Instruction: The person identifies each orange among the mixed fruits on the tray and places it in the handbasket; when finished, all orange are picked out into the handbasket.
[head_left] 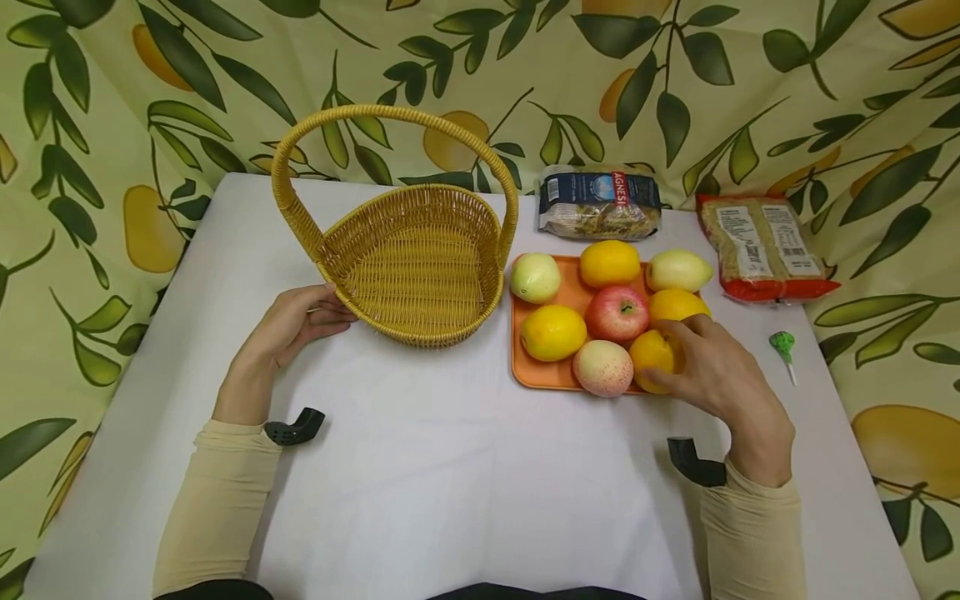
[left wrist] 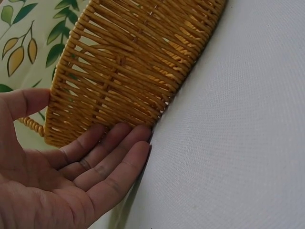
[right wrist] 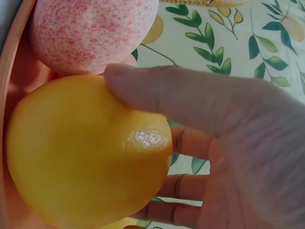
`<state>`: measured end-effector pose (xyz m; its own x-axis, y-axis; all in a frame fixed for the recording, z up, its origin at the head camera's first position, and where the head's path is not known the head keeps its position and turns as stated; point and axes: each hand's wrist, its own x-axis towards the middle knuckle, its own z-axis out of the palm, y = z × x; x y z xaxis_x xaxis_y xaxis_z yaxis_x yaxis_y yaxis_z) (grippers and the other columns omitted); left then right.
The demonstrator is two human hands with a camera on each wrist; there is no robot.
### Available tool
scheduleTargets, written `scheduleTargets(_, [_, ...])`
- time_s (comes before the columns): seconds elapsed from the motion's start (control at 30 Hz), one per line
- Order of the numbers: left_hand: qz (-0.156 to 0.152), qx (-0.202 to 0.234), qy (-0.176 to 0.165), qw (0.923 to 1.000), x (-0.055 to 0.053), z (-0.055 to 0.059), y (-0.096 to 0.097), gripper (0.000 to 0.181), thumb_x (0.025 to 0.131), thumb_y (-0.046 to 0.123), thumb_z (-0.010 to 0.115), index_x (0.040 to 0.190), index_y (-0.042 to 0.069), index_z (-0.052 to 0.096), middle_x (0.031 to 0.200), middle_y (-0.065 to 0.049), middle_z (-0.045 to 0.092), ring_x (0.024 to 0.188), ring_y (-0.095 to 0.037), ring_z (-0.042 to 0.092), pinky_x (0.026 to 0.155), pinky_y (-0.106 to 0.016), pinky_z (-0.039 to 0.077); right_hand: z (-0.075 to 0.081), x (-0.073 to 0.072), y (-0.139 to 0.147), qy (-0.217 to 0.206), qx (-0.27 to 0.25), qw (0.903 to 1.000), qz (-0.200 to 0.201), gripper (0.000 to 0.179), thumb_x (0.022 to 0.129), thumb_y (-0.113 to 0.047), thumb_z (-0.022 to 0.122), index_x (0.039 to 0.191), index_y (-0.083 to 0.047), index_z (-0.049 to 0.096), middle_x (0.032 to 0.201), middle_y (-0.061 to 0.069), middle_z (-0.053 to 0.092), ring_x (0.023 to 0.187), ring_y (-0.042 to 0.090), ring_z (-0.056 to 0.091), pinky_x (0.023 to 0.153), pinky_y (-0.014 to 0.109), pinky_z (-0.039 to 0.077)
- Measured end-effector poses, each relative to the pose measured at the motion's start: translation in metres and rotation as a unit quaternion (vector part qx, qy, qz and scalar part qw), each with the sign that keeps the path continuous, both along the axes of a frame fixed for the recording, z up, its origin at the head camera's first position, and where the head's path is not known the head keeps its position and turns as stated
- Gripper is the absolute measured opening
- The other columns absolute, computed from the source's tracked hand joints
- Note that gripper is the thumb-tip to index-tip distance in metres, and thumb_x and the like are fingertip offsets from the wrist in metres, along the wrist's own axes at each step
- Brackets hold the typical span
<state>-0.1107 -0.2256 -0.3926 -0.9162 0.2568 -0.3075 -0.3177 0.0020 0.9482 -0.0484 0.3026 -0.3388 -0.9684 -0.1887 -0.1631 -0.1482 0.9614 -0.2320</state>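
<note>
My left hand (head_left: pixel 296 325) is at the near left side of a yellow wicker basket (head_left: pixel 416 279) with a tall arched handle. In the left wrist view, its thumb touches the basket rim and its extended fingers (left wrist: pixel 114 176) rest against the woven outer wall. My right hand (head_left: pixel 716 371) grips a yellow citrus fruit (right wrist: pixel 86 152) at the near right corner of an orange tray (head_left: pixel 542 377). The thumb presses on one side and the fingers reach around the other. Beside that fruit lies a speckled pink peach (head_left: pixel 603 368). A red apple (head_left: pixel 617 313) sits mid-tray.
Also on the tray are more yellow fruits (head_left: pixel 553 332) and pale green ones (head_left: pixel 536 277). Behind it stands an Agnesi pasta pack (head_left: pixel 600 202). A red-edged bag (head_left: pixel 767 248) and a green lollipop (head_left: pixel 782 343) lie at the right. Patterned cloth (head_left: pixel 480 75) walls the table.
</note>
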Motion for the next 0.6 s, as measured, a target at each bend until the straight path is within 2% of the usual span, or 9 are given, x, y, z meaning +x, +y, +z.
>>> scheduleTargets(0.2, [0.000,-0.006,-0.002,1.0000,-0.0007,-0.0007,0.0003,0.047,0.104,0.031,0.047,0.121,-0.013,0.050,0.094,-0.002,0.070,0.095,-0.016,0.072,0.085,-0.028,0.060,0.0004,0.0011,0.0008,-0.016,0.007,0.9998,-0.007,0.069,0.081,-0.045,0.076,0.133,-0.008,0.050,0.120,0.024,0.048,0.090,0.040,0.057,0.068,0.052,0.050])
scheduleTargets(0.43, [0.000,-0.005,-0.006,1.0000,-0.0012,-0.0014,-0.0001,0.047,0.104,0.030,0.047,0.121,-0.014,0.048,0.093,-0.002,0.070,0.094,-0.015,0.072,0.085,-0.027,0.060,0.0006,0.0000,0.0006,-0.047,0.006,0.9987,-0.019,0.073,0.081,-0.049,0.075,0.134,-0.009,0.046,0.122,0.026,0.047,0.086,0.041,0.058,0.066,0.052,0.049])
scheduleTargets(0.6, [0.001,0.000,-0.007,1.0000,-0.0018,-0.0023,0.0003,0.048,0.104,0.029,0.046,0.123,-0.016,0.046,0.093,-0.002,0.070,0.093,-0.014,0.072,0.084,-0.027,0.060,-0.0001,-0.0003,0.0000,-0.054,0.011,0.9983,-0.018,0.072,0.081,-0.053,0.074,0.129,-0.007,0.047,0.103,0.025,0.055,0.081,0.037,0.056,0.061,0.045,0.047])
